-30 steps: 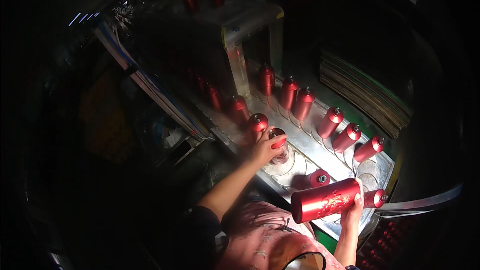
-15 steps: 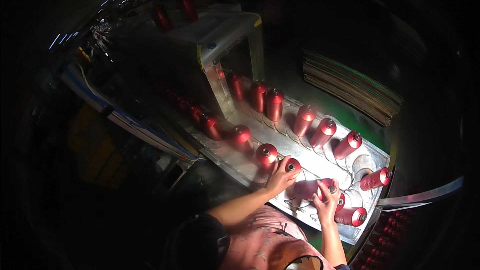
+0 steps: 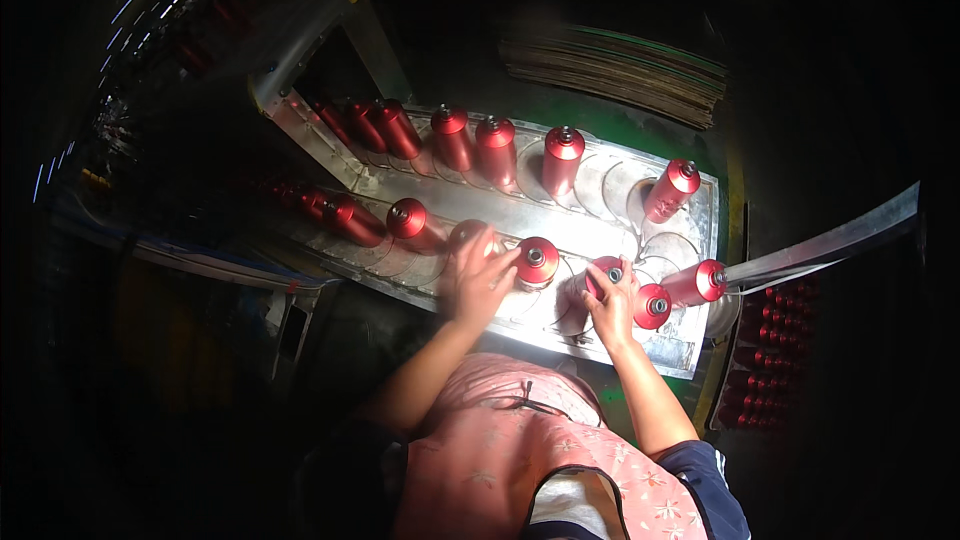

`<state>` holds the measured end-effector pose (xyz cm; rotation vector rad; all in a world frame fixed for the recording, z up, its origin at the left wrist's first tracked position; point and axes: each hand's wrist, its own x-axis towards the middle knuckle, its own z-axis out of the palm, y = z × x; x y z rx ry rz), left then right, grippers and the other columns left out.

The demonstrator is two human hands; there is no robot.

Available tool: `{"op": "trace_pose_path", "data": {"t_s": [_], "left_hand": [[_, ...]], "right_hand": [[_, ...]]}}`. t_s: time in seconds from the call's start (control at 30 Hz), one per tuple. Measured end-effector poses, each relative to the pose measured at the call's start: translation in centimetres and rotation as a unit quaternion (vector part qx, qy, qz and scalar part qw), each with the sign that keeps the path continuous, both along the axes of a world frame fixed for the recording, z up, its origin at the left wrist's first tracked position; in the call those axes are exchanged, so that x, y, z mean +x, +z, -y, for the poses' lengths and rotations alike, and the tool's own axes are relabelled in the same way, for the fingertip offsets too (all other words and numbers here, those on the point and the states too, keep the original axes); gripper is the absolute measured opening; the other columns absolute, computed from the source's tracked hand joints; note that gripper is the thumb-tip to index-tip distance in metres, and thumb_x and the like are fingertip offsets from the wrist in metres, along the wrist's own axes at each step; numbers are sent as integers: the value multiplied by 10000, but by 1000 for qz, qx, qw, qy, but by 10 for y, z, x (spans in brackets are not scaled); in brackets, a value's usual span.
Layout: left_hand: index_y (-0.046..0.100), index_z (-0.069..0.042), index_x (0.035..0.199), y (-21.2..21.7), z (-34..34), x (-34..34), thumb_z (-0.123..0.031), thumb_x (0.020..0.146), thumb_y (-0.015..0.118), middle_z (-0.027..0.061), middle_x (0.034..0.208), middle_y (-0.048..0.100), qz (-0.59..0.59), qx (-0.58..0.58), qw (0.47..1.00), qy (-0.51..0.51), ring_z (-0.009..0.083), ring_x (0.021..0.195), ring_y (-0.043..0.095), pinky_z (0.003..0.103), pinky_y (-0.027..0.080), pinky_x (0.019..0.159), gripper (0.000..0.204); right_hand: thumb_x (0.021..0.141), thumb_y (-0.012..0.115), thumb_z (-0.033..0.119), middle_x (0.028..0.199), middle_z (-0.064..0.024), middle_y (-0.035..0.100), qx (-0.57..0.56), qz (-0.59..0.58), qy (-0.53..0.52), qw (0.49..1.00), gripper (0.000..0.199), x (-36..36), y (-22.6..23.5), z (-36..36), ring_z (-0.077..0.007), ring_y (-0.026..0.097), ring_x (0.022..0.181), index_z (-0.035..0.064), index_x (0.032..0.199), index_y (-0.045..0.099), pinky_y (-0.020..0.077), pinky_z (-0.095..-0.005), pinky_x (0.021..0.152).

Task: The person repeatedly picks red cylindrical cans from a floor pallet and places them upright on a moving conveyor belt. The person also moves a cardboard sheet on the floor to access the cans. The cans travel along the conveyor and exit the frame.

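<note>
Partly hidden: left hand (image 3: pixel 478 278) fingers cover blurred red can (image 3: pixel 468 235); right hand (image 3: pixel 612 302) grips can (image 3: pixel 600 275).

Approx 13 red cans (image 3: pixel 562 157), 1 metal tray (image 3: pixel 690 345), 2 hands.

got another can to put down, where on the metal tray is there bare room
Bare round seats show on the metal tray between the upright can and the tilted can at the far right, and just below that tilted can. The near edge is crowded: left hand, right hand and cans sit close together.
</note>
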<state>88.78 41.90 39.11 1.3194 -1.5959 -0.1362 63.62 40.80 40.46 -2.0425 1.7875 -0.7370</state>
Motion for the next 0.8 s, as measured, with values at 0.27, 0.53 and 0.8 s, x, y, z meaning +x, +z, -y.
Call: {"op": "trace_pose_path", "data": {"t_s": [0.27, 0.53, 0.8], "left_hand": [[601, -81, 1298, -50, 54, -14, -191, 784, 792, 167, 1400, 511, -64, 136, 986, -75, 351, 1245, 511, 411, 421, 1049, 559], [692, -50, 1153, -33, 45, -90, -44, 823, 711, 145, 1205, 584, -91, 132, 970, -182, 280, 1145, 559, 375, 425, 1025, 331], [565, 23, 1291, 53, 13, -177, -43, 903, 632, 191, 1313, 565, 7, 29, 997, -76, 322, 1215, 537, 425, 404, 1066, 400]], "right_hand": [[705, 745, 19, 1547, -309, 228, -62, -10, -93, 994, 659, -33, -11, -11, -499, 282, 1352, 299, 1294, 649, 337, -509, 1112], [718, 753, 55, 1511, -337, 271, -105, 23, -163, 981, 593, -113, 14, -52, -507, 266, 1380, 276, 1262, 667, 306, -529, 1141], [793, 727, 106, 1456, -210, 405, -80, 134, -337, 928, 516, -263, 10, -215, -397, 387, 1310, 215, 1291, 649, 361, -473, 1103]]}}
